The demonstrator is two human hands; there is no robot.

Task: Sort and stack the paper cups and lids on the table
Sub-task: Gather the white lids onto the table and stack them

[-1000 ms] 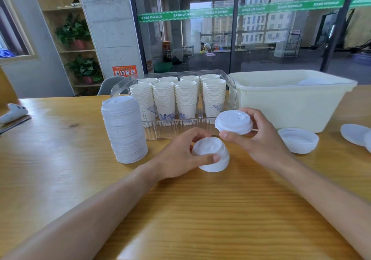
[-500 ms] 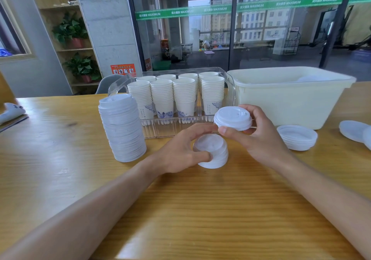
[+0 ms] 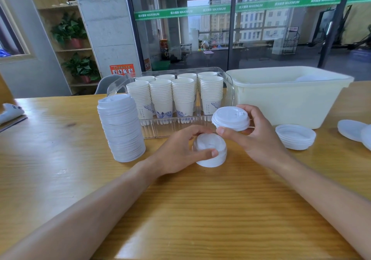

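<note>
Head view, nearest first: both forearms run up from the bottom edge across the wooden surface (image 3: pixel 180 209) and meet near the middle. The left hand (image 3: pixel 176 151) curls round a short stack of lids (image 3: pixel 210 151) standing on the surface, thumb on the near rim, fingers over the far side. Just past it, at about 1 o'clock and raised a little above it, the right hand (image 3: pixel 259 137) pinches a single white lid (image 3: pixel 230 119) by its edge, top side up, its face nearly level with a slight tilt, the sip tab showing on top. That gap is what the coming move turns on, I judge: the single lid lies up and to the right of the short stack, apart from it, and needs to come down toward 7 o'clock and seat flat on top. The right hand is the one placed to do that; the left looks set to steady.

At 10 o'clock from the hands stands a tall stack of lids (image 3: pixel 122 131), leaning slightly. At 3 o'clock lies a low pile of lids (image 3: pixel 295 137), with loose lids (image 3: pixel 353 131) beyond at the right edge. Farther, at 12 o'clock, stacked paper cups (image 3: pixel 176 97), white with blue prints, stand upright in rows in a clear tray (image 3: pixel 160 127). Beside it at 2 o'clock sits a cream tub (image 3: pixel 287 103); its contents are hard to tell.
</note>
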